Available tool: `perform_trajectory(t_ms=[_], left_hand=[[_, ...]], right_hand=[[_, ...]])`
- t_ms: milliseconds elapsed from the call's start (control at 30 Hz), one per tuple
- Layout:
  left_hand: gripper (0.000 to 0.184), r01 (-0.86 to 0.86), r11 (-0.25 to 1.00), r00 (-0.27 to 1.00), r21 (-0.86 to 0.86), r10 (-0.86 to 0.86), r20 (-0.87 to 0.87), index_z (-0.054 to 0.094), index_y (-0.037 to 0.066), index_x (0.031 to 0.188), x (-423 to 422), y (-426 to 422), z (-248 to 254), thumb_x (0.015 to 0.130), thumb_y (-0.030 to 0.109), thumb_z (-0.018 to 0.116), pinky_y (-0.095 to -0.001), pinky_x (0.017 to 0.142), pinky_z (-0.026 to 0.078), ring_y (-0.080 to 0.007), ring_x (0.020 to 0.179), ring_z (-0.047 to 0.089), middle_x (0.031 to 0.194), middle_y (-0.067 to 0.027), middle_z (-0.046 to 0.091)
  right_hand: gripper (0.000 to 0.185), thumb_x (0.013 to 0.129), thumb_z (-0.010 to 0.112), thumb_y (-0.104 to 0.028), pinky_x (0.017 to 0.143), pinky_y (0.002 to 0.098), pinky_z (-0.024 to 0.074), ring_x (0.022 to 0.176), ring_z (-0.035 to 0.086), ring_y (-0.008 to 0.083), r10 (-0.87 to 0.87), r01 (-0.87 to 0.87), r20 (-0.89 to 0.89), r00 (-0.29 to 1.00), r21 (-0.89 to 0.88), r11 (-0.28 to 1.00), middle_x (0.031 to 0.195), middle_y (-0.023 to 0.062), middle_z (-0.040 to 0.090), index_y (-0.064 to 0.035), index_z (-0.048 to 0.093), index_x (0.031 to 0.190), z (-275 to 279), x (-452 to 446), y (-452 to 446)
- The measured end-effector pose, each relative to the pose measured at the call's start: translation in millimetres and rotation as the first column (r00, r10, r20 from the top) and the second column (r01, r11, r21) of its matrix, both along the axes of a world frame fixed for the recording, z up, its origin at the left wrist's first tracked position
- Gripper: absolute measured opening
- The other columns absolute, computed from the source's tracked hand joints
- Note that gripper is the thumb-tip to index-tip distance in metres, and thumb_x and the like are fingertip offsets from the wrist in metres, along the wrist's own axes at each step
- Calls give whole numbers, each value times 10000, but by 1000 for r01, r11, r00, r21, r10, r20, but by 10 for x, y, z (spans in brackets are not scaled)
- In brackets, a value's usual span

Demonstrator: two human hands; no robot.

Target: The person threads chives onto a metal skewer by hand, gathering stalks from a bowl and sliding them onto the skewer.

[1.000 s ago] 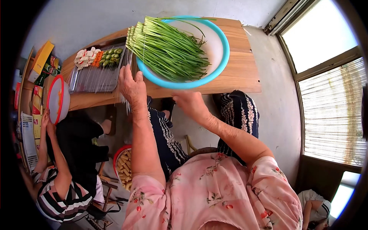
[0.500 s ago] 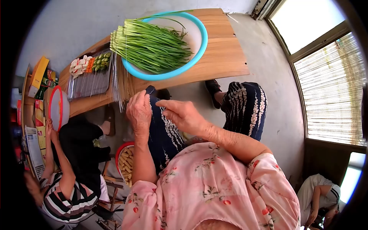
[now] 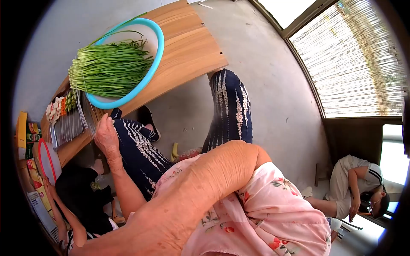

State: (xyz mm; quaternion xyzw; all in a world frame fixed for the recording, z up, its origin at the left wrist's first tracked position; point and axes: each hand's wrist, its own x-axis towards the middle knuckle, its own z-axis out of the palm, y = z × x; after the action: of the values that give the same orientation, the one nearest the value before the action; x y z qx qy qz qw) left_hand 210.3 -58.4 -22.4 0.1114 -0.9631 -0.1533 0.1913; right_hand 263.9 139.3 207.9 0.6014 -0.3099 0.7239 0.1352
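My left hand [image 3: 106,135] is closed near my knee, beside the table's near edge; whatever its curled fingers hold is hidden. My right forearm [image 3: 183,205] crosses my lap toward the lower left, and the right hand itself is beyond view. Close to my left hand, thin skewers [image 3: 87,115] stick out over the table edge. A metal tray [image 3: 64,133] carries skewered pieces [image 3: 55,109] in white, orange and green. Long garlic chives [image 3: 113,70] lie bundled in a white basin with a blue rim [image 3: 159,45].
The wooden table [image 3: 188,47] runs along the wall. At left, another person's hands [image 3: 49,187] are near a red-rimmed basin [image 3: 46,160]. Boxes [image 3: 33,134] stand behind. A seated person [image 3: 354,183] is at the right, below a window blind [image 3: 350,64].
My right hand has left the area beside my left hand and swung down-left out of view. The view has turned, shifting the table leftward. The basin of rolled pieces is now hidden.
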Motion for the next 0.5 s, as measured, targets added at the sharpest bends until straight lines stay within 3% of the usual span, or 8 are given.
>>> perform_trajectory(t_ms=[67, 100, 267, 367, 400, 467, 500], left_hand=[[241, 30, 997, 999, 75, -29, -12, 618, 6, 984, 16, 83, 60, 886, 184, 487, -357, 743, 480, -275, 814, 622, 902, -156, 652], [249, -35, 999, 999, -8, 35, 35, 625, 8, 1017, -26, 9, 6, 875, 185, 524, -369, 759, 473, -319, 890, 606, 976, -158, 640], [262, -39, 998, 999, -52, 41, 25, 628, 15, 1021, -28, -41, -28, 884, 204, 510, -365, 756, 475, -317, 874, 615, 957, -162, 646], [253, -81, 995, 996, -58, 83, 41, 632, 42, 1018, -15, -67, -32, 880, 216, 510, -383, 738, 479, -328, 870, 607, 956, -143, 644], [252, -108, 992, 993, -65, 111, 48, 632, 45, 1017, -11, -81, -24, 879, 217, 509, -387, 734, 479, -331, 868, 604, 951, -141, 644], [248, -96, 992, 995, -79, 96, 0, 630, 45, 1014, 6, -150, -75, 875, 213, 511, -391, 753, 472, -337, 869, 600, 954, -149, 639], [244, -104, 992, 995, -75, 104, -6, 630, 46, 1008, 14, -146, -60, 872, 212, 514, -393, 750, 470, -340, 865, 598, 948, -152, 638]], right_hand=[[210, 808, 518, -230, 469, 422, 373, 544, 507, 311, -5, 19, 103, 995, -133, 991, 594, 121, 478, -44, 490, 714, 17, 51, -121], [221, 811, 515, -235, 470, 423, 367, 541, 503, 310, -20, 46, 131, 991, -201, 979, 590, 117, 472, -38, 489, 714, 72, 74, -211], [236, 811, 504, -248, 478, 424, 350, 561, 496, 297, 24, -7, 73, 997, -218, 976, 592, 105, 445, -39, 473, 704, -83, 30, 177], [208, 789, 519, -234, 473, 407, 345, 558, 491, 261, -89, 107, 69, 994, -328, 939, 605, 85, 428, -43, 480, 714, -179, 118, 110], [200, 777, 531, -229, 473, 395, 348, 562, 496, 248, -159, 163, 38, 987, -279, 946, 620, 84, 439, -39, 496, 727, -253, 145, 182], [208, 745, 581, -221, 530, 368, 351, 563, 457, 228, -64, 57, -108, 992, -60, 997, 634, 84, 445, -21, 525, 729, -291, 70, 383], [224, 724, 618, -218, 588, 352, 352, 561, 413, 222, 111, -86, -195, 975, 130, 988, 632, 85, 441, -9, 539, 716, -294, -139, 536]])
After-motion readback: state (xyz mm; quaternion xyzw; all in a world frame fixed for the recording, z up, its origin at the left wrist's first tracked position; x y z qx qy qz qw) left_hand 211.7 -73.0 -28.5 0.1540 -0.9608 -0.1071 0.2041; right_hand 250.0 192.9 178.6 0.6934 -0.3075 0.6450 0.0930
